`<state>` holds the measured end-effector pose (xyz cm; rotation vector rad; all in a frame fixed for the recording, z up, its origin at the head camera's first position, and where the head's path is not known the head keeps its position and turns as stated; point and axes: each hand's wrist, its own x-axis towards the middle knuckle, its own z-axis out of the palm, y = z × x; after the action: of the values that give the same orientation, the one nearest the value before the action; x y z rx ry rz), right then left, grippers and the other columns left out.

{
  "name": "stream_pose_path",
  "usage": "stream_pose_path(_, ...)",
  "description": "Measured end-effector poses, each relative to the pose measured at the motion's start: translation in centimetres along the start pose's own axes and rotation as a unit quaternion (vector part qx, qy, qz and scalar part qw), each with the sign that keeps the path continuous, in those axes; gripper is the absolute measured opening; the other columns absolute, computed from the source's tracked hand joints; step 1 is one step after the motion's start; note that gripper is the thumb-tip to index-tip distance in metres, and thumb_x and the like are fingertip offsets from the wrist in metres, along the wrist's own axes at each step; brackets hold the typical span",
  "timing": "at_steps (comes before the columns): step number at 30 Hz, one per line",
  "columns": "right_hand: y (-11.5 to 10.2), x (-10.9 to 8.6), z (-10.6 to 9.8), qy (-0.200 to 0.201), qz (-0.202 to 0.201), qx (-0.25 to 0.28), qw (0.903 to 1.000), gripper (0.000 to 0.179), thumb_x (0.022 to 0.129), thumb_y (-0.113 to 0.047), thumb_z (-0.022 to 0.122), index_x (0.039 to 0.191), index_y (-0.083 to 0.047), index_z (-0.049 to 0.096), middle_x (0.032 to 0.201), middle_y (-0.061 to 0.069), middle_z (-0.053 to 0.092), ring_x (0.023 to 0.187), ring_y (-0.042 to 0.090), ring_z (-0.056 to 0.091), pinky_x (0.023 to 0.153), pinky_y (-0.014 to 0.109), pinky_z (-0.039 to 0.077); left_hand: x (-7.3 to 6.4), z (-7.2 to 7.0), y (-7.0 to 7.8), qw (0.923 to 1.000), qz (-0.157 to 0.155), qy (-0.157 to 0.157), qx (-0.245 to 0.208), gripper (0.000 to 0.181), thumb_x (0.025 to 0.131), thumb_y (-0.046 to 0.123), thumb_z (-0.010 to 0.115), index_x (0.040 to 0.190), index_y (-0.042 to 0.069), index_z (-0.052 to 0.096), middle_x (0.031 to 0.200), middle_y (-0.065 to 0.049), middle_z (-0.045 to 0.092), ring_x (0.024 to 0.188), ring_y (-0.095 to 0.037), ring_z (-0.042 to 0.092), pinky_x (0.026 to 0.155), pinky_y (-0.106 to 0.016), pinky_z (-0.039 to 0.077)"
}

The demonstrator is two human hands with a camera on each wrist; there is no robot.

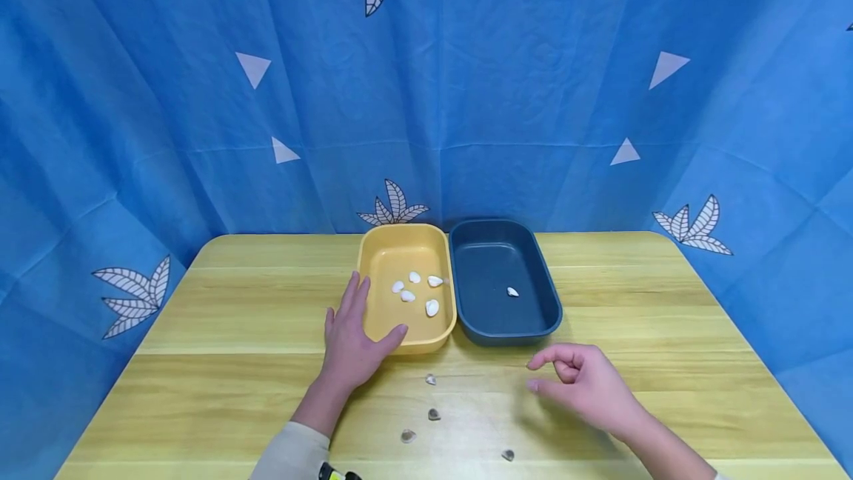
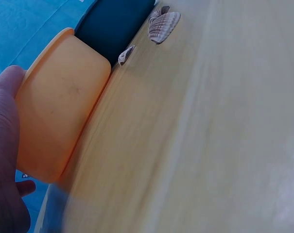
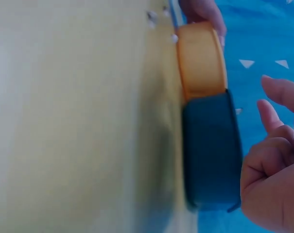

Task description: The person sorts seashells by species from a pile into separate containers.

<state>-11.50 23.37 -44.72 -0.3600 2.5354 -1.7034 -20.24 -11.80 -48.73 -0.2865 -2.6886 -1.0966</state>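
My left hand rests against the near left part of the yellow tray, fingers spread along its side and thumb on the near rim. Several white seashells lie inside that tray. Touching it on the right stands a dark blue tray, with one small shell in it. In front of the blue tray my right hand hovers over the table. Its index finger and thumb stand apart with nothing between them, and the other fingers are curled in. The right wrist view shows that hand holding nothing.
Several greyish shells lie on the wooden table in front of the trays: one shell near the yellow tray, another shell closer in, a paler shell, and a shell further right. A blue curtain hangs behind.
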Motion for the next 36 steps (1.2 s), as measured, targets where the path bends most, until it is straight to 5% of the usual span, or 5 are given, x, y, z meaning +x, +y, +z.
stream_pose_path(18, 3.0, -1.8, 2.6, -0.145, -0.008, 0.009, 0.9894, 0.019, 0.081, -0.017, 0.084, 0.096, -0.013, 0.074, 0.057, -0.004, 0.026, 0.054, 0.000, 0.030, 0.063, 0.022, 0.045, 0.0, 0.1, 0.1, 1.0000, -0.007, 0.002, 0.002, 0.099, 0.083, 0.059, 0.071, 0.158, 0.010, 0.029, 0.166, -0.004, 0.013, 0.146, -0.032, 0.026, 0.114, -0.063, 0.002)
stream_pose_path(26, 3.5, -2.0, 2.8, -0.157, 0.022, 0.002, 0.9873, 0.020, 0.080, -0.021, 0.085, 0.095, -0.015, 0.074, 0.057, -0.011, 0.030, 0.052, 0.002, 0.030, 0.066, 0.022, 0.046, 0.0, 0.1, 0.1, 1.0000, -0.009, 0.002, 0.003, 0.099, 0.083, 0.058, 0.072, 0.158, 0.010, 0.029, 0.166, -0.004, 0.013, 0.146, -0.032, 0.026, 0.114, -0.063, 0.003)
stream_pose_path(36, 3.5, -2.1, 3.5, -0.151, -0.022, -0.026, 0.9879, 0.017, 0.080, -0.021, 0.085, 0.092, -0.018, 0.074, 0.058, -0.016, 0.031, 0.052, -0.003, 0.029, 0.066, 0.024, 0.050, 0.0, 0.2, 0.0, 1.0000, -0.004, 0.006, 0.001, 0.098, 0.083, 0.060, 0.071, 0.157, 0.010, 0.030, 0.166, -0.003, 0.013, 0.146, -0.032, 0.026, 0.114, -0.063, 0.003)
